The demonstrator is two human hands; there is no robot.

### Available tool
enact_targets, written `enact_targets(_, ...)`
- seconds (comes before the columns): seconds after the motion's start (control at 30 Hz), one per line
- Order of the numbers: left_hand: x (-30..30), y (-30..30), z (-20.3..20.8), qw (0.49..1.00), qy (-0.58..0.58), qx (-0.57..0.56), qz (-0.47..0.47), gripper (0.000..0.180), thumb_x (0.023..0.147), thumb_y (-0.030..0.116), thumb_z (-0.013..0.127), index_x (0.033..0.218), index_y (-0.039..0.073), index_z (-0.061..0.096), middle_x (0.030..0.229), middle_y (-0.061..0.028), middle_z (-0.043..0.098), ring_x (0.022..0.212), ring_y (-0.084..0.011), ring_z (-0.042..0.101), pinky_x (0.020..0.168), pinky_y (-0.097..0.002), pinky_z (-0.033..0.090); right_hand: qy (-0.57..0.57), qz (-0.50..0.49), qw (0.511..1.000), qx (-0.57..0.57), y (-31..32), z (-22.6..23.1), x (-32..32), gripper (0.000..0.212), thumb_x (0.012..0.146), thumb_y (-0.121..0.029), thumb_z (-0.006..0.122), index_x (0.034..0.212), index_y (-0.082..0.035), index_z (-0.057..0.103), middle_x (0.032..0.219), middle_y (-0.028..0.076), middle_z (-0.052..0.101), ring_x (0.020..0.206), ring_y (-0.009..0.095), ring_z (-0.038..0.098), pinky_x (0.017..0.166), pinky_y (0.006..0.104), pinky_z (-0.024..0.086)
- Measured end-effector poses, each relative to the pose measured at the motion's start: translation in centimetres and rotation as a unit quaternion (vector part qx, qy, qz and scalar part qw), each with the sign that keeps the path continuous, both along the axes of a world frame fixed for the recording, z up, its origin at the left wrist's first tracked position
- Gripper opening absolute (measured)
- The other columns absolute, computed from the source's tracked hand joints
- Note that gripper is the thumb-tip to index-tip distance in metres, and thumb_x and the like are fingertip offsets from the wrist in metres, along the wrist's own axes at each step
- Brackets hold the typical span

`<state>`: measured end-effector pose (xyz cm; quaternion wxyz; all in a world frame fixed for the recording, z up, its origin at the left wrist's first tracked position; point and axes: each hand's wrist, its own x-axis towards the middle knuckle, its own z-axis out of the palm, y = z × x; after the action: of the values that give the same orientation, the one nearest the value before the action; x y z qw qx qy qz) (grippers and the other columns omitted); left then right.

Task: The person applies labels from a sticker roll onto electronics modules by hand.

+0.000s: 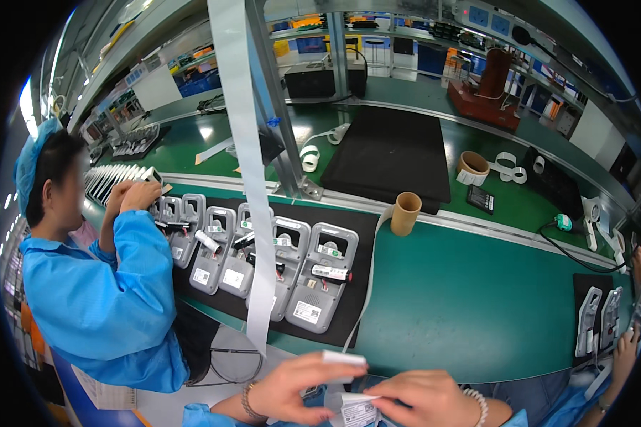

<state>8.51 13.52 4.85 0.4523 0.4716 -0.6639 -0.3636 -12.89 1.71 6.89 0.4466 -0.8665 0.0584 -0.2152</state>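
Note:
At the lower middle, a grey device (356,413) with a printed white label (358,411) lies between my hands, partly cut off by the frame's edge. My right hand (424,398) pinches the label's upper edge between thumb and fingers. My left hand (299,384) is held over the device's left side, fingers stretched and thumb apart, the thumb near the device. Against its fingertips is a small white strip (345,358); how it is held is unclear.
Grey handled devices (324,277) with wired batteries lie on a black mat left. A cardboard tube (406,213) stands on the green bench (470,299). A white strip (243,142) hangs in front. A co-worker in blue (107,285) works left; another person's hand (625,349) is right.

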Motion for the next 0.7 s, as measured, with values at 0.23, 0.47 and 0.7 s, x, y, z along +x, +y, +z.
enact_targets(0.23,0.1,-0.2,-1.0,0.996,0.074,-0.038,0.041,0.057,0.077,0.042,0.062,0.11,-0.005,0.059,0.114,-0.0208,0.059,0.1,-0.0319,0.061,0.085,-0.0369,0.048,-0.084,-0.026,0.995,-0.043,1.3,1.0,-3.5,0.02,0.072,0.0,0.068,0.091,0.001,0.062,0.083,0.012,0.066,0.07,0.026,0.065,0.06,0.0321,0.052)
enact_targets(0.47,0.2,0.3,-0.8,0.98,0.148,-0.07,0.111,0.063,0.08,0.052,0.059,0.104,-0.006,0.06,0.109,-0.024,0.059,0.091,-0.034,0.064,0.078,-0.0401,0.052,-0.318,-0.572,0.752,0.074,-1.0,-2.0,-8.7,0.011,0.086,-0.001,0.058,0.094,0.005,0.056,0.078,0.012,0.061,0.064,0.014,0.055,0.059,0.0224,0.045)
enact_targets(0.7,0.2,0.4,-1.1,0.937,0.138,-0.126,0.294,0.024,0.082,-0.009,0.04,0.099,-0.002,0.055,0.104,-0.0226,0.059,0.088,-0.0346,0.064,0.08,-0.0453,0.052,-0.33,-0.594,0.73,0.08,-2.4,-2.6,-11.4,0.013,0.088,-0.002,0.054,0.099,0.004,0.054,0.079,0.01,0.06,0.063,0.011,0.053,0.058,0.0188,0.041)
